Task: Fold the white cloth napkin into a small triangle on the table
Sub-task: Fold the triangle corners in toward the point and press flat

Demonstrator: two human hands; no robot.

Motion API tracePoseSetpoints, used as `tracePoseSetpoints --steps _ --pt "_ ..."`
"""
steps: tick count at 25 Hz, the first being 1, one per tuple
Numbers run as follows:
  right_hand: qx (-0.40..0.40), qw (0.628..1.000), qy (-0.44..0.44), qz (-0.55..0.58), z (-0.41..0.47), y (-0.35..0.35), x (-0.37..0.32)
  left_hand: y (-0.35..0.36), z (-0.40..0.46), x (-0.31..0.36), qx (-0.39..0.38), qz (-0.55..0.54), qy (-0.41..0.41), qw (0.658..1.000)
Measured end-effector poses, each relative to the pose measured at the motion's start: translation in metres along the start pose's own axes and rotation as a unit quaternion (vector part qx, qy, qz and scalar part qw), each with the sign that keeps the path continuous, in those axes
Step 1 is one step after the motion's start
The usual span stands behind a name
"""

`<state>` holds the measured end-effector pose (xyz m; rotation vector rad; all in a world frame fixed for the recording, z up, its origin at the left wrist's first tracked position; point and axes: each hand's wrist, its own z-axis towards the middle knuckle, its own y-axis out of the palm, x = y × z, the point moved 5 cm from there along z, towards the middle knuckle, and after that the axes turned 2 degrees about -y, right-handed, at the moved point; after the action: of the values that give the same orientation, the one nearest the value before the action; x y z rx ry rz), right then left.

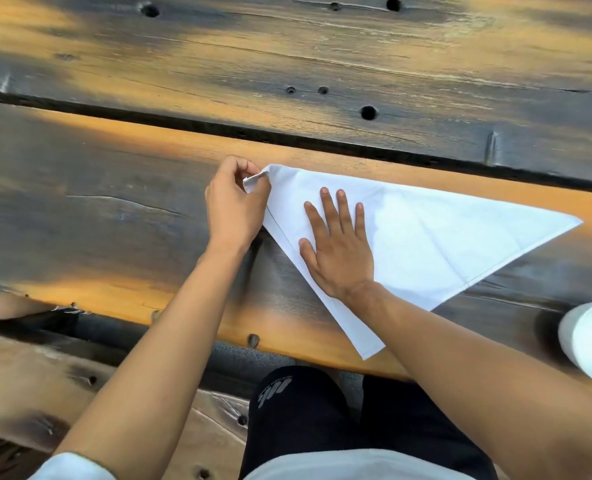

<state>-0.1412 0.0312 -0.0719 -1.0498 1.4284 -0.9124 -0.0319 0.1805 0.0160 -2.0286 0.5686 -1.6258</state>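
The white cloth napkin (436,237) lies on the dark wooden table (114,209) as a large triangle, one point far right, one at the near table edge, one at the upper left. My left hand (234,206) pinches that upper-left corner and lifts it slightly off the wood. My right hand (339,247) lies flat on the napkin's left half, fingers straight and spread, pressing the cloth down.
A white cup or roll (588,341) stands at the table's near right edge, close to my right forearm. A wide dark gap (287,136) runs across the table beyond the napkin. A wooden bench (45,393) and my dark-clad legs are below.
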Motion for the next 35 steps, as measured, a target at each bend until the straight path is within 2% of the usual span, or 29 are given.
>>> tracePoseSetpoints --steps 2,4,5,7,9,11,12,14,17,24,35 --pt "0.087 0.987 0.029 0.130 -0.004 -0.017 0.006 0.001 -0.028 0.013 -0.010 -0.009 0.057 0.998" --pt "0.189 0.943 0.113 0.250 -0.018 -0.042 0.024 0.009 -0.060 0.021 -0.023 0.002 0.161 0.987" --pt "0.200 0.915 0.178 0.300 -0.028 -0.052 0.034 0.015 -0.079 0.023 -0.031 0.010 0.225 0.974" --pt "0.162 0.850 0.302 0.400 -0.047 -0.062 0.052 0.032 -0.114 0.021 -0.055 0.025 0.331 0.942" --pt "0.099 0.776 0.403 0.476 -0.065 -0.063 0.067 0.051 -0.140 0.010 -0.100 0.037 0.403 0.909" --pt "-0.003 0.707 0.464 0.534 -0.078 -0.063 0.075 0.067 -0.162 -0.001 -0.147 0.046 0.442 0.884" --pt "-0.053 0.690 0.466 0.552 -0.083 -0.064 0.076 0.073 -0.172 -0.005 -0.171 0.054 0.452 0.874" --pt "-0.109 0.703 0.420 0.563 -0.088 -0.064 0.076 0.082 -0.188 -0.013 -0.216 0.075 0.470 0.853" --pt "-0.116 0.749 0.363 0.542 -0.091 -0.060 0.078 0.087 -0.200 -0.022 -0.249 0.106 0.484 0.832" --pt "-0.153 0.827 0.327 0.430 -0.101 -0.053 0.082 0.092 -0.212 -0.042 -0.279 0.197 0.482 0.807" --pt "-0.232 0.871 0.276 0.333 -0.099 -0.054 0.082 0.093 -0.224 -0.058 -0.332 0.243 0.450 0.792"
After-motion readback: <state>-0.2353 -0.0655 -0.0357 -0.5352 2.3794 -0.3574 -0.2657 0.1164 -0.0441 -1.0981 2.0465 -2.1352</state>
